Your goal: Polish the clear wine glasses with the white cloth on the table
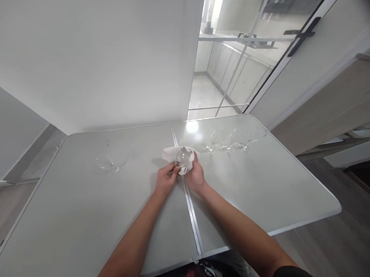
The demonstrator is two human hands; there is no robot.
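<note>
A clear stemmed glass is between my hands, above the seam in the middle of the table. My left hand pinches it low, near the stem or foot. A white cloth is bunched behind and around the bowl. My right hand is wrapped round the cloth and the right side of the glass; some of its fingers are hidden behind the cloth.
Several clear stemmed glasses are lined up on the right half of the folding table. Another clear glass is at the left. A white wall borders the far edge, beside a glass door.
</note>
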